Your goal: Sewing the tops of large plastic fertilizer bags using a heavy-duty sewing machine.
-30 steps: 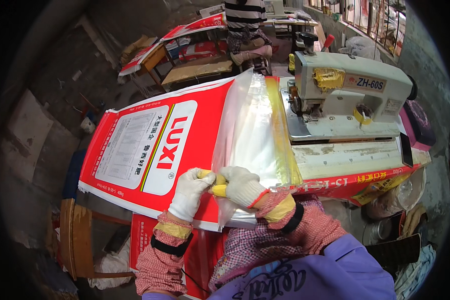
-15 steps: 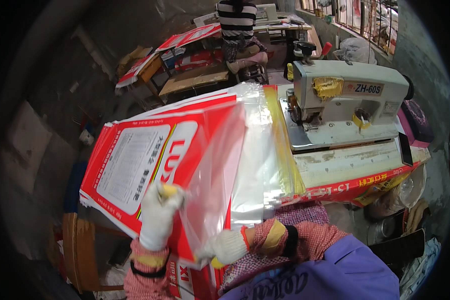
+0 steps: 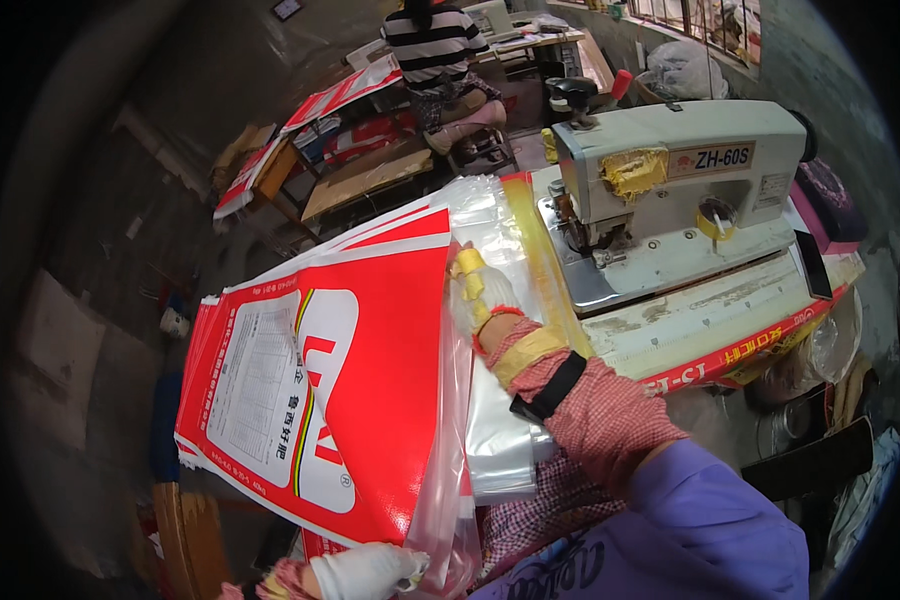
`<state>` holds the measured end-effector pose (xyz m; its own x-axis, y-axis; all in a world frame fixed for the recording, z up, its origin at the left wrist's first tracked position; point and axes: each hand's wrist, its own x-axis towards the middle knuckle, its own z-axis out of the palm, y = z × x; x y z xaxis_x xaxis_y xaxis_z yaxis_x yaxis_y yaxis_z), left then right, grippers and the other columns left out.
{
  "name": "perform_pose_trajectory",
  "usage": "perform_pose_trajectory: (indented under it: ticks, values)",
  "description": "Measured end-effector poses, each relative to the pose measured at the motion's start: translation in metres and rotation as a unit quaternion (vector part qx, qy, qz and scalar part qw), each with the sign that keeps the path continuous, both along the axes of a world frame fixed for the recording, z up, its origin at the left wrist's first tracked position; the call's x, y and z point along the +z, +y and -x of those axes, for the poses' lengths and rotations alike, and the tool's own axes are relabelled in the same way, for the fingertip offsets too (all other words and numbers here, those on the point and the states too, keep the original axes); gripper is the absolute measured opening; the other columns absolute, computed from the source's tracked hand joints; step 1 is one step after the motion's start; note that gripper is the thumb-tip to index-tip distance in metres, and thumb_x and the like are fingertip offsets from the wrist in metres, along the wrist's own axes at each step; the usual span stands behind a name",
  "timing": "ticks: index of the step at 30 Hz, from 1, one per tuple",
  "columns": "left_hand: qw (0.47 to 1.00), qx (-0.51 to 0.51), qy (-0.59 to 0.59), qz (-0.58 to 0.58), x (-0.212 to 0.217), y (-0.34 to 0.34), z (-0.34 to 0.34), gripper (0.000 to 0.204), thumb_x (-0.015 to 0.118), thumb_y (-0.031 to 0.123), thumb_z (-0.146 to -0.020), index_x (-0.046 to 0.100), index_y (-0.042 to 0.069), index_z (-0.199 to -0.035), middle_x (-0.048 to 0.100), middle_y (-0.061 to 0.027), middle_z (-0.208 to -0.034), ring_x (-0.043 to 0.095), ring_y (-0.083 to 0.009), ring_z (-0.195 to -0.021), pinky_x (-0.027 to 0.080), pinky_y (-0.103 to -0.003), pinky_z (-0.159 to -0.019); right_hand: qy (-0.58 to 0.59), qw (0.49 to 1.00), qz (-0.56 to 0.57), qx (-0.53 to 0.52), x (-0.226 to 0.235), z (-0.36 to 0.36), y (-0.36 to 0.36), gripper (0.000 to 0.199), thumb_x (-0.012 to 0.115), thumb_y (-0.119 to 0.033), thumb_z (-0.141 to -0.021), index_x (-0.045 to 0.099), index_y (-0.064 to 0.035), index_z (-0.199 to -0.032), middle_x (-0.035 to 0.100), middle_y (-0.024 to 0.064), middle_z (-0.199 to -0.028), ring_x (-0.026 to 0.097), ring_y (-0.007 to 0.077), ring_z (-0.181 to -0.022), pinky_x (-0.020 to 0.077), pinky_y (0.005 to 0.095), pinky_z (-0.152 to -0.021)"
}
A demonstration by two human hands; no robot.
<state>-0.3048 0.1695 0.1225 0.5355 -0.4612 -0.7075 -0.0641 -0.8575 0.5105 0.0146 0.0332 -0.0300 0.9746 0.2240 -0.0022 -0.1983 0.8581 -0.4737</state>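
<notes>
A large red and white woven sack (image 3: 330,400) lies across the work surface in front of me, with a clear plastic liner (image 3: 490,440) spread along its right side. My right hand (image 3: 473,290), in a white glove with yellow fingertips, grips the liner's far edge near the sack's top corner. My left hand (image 3: 370,570), also gloved, pinches the near edge of the liner and sack at the bottom of the view.
A cream industrial sewing machine (image 3: 670,190) stands on its table to the right. Behind the sack a person in a striped top (image 3: 430,40) sits at a bench with more red sacks (image 3: 320,110). Wooden furniture (image 3: 185,530) is at lower left.
My hands, first close together at the liner's near edge, have spread apart: the right reached forward along the liner to its far end, the left dropped to the near edge. The sack shifted toward me.
</notes>
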Motion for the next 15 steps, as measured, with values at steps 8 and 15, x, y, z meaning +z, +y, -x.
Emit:
perform_pose_trajectory:
  ticks: [8, 15]
  values:
    - [0.986, -0.024, -0.164, -0.028, 0.110, -0.033, -0.103, 0.012, 0.061, 0.004, -0.075, 0.053, 0.005, -0.085, 0.057, -0.0087, -0.072, 0.056, -0.0216, -0.063, 0.046, -0.029, -0.060, -0.036, 0.873, 0.486, -0.006, 0.019, 0.148, -0.011, 0.060, 0.057, -0.022, -0.086, 0.030, 0.0011, -0.133, 0.046, 0.0187, -0.127, 0.047, 0.0211, -0.114, 0.0365, 0.0260, -0.094]
    - [0.793, 0.372, -0.449, 0.175, 0.119, -0.015, -0.082, 0.022, 0.066, 0.002, -0.072, 0.048, 0.000, -0.084, 0.057, -0.0062, -0.074, 0.054, -0.0105, -0.063, 0.045, -0.023, -0.058, -0.444, 0.694, 0.449, 0.347, 0.074, 0.209, -0.001, 0.041, 0.047, -0.023, -0.082, 0.049, -0.0068, -0.120, 0.059, 0.0179, -0.100, 0.057, 0.0313, -0.091, 0.0442, 0.0368, -0.080]
